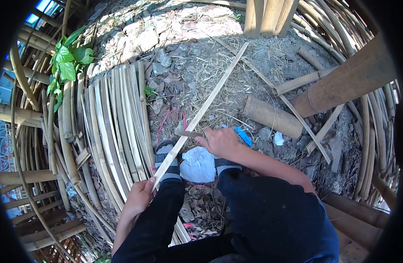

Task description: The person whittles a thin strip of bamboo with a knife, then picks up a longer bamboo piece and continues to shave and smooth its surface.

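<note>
My left hand (140,195) is closed around the near end of a long, pale bamboo strip (209,99), by my left knee. The strip slants up and away to the right over the ground. My right hand (220,142) grips a knife (191,133) by its handle, mostly hidden in my fingers. Its blade points left and lies across the strip, at about the middle of its length. Below the blade, between my sandaled feet (166,148), a white crumpled sheet (198,165) lies on the ground.
A row of split bamboo strips (118,118) lies at my left. To the right are a short bamboo section (273,116), a thick bamboo pole (341,79) and thin crossing strips (293,109). Pink string (171,113) and a blue scrap (243,136) lie on the ground. Leafy plants (66,59) grow far left.
</note>
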The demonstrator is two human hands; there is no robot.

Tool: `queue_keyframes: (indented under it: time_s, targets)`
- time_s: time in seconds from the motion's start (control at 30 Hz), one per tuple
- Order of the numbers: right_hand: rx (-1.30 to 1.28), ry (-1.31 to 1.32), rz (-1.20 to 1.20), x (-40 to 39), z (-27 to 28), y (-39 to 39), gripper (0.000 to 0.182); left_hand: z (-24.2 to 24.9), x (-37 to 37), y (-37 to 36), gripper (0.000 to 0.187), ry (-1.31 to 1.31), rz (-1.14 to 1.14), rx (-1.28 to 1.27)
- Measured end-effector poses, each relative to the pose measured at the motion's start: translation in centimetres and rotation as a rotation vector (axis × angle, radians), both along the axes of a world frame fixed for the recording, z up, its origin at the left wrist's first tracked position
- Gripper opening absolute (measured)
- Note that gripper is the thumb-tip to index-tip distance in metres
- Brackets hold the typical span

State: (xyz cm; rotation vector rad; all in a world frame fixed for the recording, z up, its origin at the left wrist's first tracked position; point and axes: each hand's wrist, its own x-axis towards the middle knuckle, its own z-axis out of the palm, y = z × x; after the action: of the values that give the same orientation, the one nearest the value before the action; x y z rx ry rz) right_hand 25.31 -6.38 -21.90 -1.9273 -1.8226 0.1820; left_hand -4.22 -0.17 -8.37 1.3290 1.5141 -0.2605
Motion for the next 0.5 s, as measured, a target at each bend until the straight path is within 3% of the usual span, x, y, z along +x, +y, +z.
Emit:
queue_keyframes:
  time_s: [0.17,0.4,0.5]
  targets:
    - [0.061,0.031,0.022,0.5,-1.2,0.4,0.058,-0.3,0.1,0.1,0.052,0.006,-0.023,0.021]
    - [-0.159,0.028,-0.265,3.2,-0.3,1.2,0.058,0.1,0.0,0.1,0.052,0.038,0.011,-0.051]
    - [-0.117,0.021,-0.078,-0.3,1.8,0.4,0.057,-0.3,-0.2,0.3,0.052,0.002,0.074,-0.123]
